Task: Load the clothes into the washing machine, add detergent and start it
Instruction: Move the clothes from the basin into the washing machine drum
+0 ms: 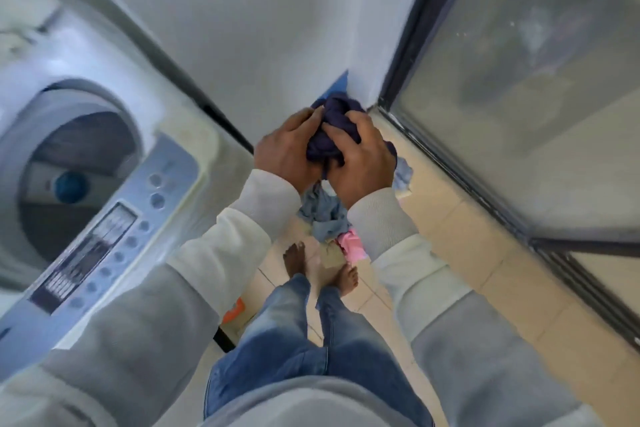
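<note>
A bunched dark purple garment point(332, 121) is held up in mid-air between both hands. My left hand point(287, 146) grips its left side and my right hand point(363, 159) grips its right side. The top-loading washing machine point(194, 149) stands to the left with its lid up and its drum point(79, 163) open; a blue cap shows at the drum's bottom. Its control panel point(114, 229) with several round buttons faces me. On the floor below my hands lies a pile of clothes point(325, 218), light blue with a pink piece point(351, 244).
A white wall point(259, 17) rises behind my hands. A dark-framed glass sliding door point(519, 80) runs along the right. Beige floor tiles point(467, 253) lie under my bare feet point(294, 258). Something orange point(233, 312) sits on the floor beside the machine.
</note>
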Demonstrator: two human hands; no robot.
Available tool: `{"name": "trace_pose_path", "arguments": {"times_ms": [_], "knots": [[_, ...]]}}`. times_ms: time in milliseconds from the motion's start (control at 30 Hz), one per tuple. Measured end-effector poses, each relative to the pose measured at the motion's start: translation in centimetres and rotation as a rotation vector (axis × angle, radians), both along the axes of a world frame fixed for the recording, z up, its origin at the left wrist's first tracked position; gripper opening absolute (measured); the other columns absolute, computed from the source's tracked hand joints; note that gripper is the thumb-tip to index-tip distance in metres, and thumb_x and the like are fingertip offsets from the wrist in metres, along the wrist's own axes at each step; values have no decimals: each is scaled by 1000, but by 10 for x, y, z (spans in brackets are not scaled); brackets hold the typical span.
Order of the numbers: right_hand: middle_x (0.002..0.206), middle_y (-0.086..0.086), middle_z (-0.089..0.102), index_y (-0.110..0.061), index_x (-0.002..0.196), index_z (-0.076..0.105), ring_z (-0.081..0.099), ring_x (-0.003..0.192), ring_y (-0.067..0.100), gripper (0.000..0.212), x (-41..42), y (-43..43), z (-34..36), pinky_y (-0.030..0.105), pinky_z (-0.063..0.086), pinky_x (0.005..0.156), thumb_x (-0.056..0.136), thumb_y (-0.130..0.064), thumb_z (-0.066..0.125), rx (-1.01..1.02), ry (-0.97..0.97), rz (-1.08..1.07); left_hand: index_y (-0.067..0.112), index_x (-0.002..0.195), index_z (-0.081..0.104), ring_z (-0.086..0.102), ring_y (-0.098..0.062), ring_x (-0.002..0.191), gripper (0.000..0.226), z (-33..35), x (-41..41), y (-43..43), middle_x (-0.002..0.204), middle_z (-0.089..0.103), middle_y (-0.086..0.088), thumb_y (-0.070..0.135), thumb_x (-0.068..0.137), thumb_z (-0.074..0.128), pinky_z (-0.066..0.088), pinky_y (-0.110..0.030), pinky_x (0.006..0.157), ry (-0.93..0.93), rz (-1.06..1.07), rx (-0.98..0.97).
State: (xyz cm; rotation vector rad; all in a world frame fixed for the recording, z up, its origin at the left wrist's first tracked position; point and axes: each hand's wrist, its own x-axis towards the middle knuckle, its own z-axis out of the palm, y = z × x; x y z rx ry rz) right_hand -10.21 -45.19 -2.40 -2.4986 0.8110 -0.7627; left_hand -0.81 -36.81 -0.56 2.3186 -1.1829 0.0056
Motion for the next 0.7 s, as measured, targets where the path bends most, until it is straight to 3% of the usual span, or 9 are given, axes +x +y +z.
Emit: {"name": "trace_pose_path", "arguments": {"times_ms": [133,333,467,567,633,700], "knots": [[113,20,65,-13,100,75,66,85,37,43,51,34,63,38,55,60,59,0,77,-77,-117,178,16,123,65,71,-30,79,64,66,32,49,115,69,-4,31,61,62,57,-41,61,-107,186,-52],[113,17,66,-16,103,75,67,84,34,43,142,111,123,37,57,57,62,-4,75,-141,-287,483,23,137,53,60,-25,113,66,142,87,151,135,58,1,29,73,68,45,-34,87,-63,480,30],[113,19,65,-15,102,75,66,78,35,44,205,170,137,38,54,51,61,0,73,-134,-329,681,23,137,52,59,-24,114,76,155,128,221,131,60,0,33,63,59,44,-29,93,-39,610,-56],[113,21,64,-14,103,74,66,74,36,50,249,210,124,37,53,50,55,2,74,-139,-234,810,19,138,48,58,-28,111,82,141,162,266,128,58,-5,37,60,64,49,-36,91,0,613,-17],[113,22,64,-12,101,73,65,69,37,55,278,232,103,36,53,49,48,2,77,-158,-136,904,16,140,42,56,-31,111,84,116,186,291,130,54,-8,35,65,73,46,-34,89,86,633,103],[123,20,57,-12,110,69,64,76,39,55,302,249,77,40,55,59,57,-1,75,-155,93,973,23,143,35,59,-30,106,89,81,209,307,129,55,-5,37,64,74,47,-33,83,158,690,270]]}}
